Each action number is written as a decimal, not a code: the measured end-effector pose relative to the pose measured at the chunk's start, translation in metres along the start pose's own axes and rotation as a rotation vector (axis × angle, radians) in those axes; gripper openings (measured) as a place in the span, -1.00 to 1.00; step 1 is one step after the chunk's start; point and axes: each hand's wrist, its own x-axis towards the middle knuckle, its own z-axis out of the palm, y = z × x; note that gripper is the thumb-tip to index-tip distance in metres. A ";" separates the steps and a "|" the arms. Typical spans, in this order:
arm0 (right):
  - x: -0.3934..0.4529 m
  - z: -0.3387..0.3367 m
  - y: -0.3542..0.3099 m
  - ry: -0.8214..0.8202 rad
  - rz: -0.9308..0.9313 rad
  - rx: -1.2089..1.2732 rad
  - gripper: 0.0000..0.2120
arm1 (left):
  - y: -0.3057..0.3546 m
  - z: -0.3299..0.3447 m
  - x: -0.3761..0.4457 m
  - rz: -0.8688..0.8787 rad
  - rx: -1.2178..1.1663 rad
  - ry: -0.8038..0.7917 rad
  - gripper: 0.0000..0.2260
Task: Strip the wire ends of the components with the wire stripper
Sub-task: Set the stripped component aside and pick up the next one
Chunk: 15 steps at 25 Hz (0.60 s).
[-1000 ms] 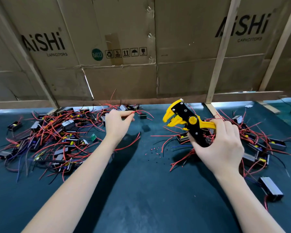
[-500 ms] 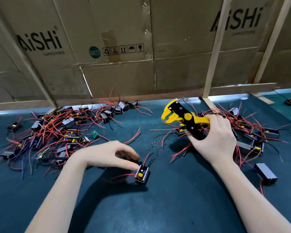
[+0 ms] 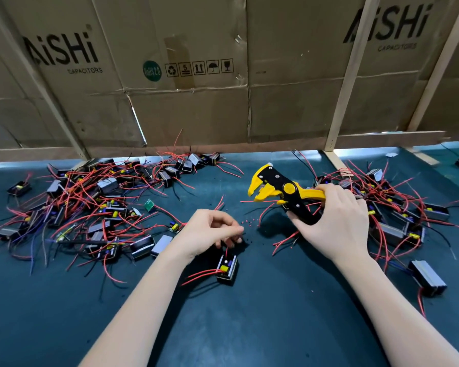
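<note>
**One component pulled out, its wire taken for stripping**

A dark green mat (image 3: 249,327) covers the bench, and flattened cardboard boxes (image 3: 196,88) stand as a wall behind it. Near the middle of the mat lies one component (image 3: 226,268), a small black box with a yellow part inside, apart from the others so that it can be worked on alone. Its red wires (image 3: 199,274) spread to the left of it, and one goes up from it to the left hand (image 3: 210,231).

The left hand hovers just above the component with curled fingers; they seem to pinch this upward wire, though the contact is partly hidden. Right of the component and further back, the right hand (image 3: 337,223) grips the handles of the yellow and black wire stripper (image 3: 284,192). Its mouth is open and points left toward the component, probably ready to receive the wire end.

Far left of the component is a large pile (image 3: 90,205), likely the unprocessed ones. Another pile (image 3: 398,207) lies behind the right hand. Small red insulation bits (image 3: 249,221) lie just behind the component.
</note>
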 end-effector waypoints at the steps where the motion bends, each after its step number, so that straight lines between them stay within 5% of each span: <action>1: -0.001 0.000 0.004 -0.008 0.010 -0.032 -0.39 | -0.003 0.002 0.000 -0.012 -0.039 -0.006 -0.94; 5: -0.006 0.005 0.002 -0.016 -0.025 -0.093 -0.42 | -0.011 -0.009 -0.008 -0.001 -0.061 -0.111 -0.90; 15: -0.009 0.009 -0.005 -0.078 -0.016 -0.103 -0.44 | -0.016 -0.009 -0.004 0.210 -0.400 0.085 -0.85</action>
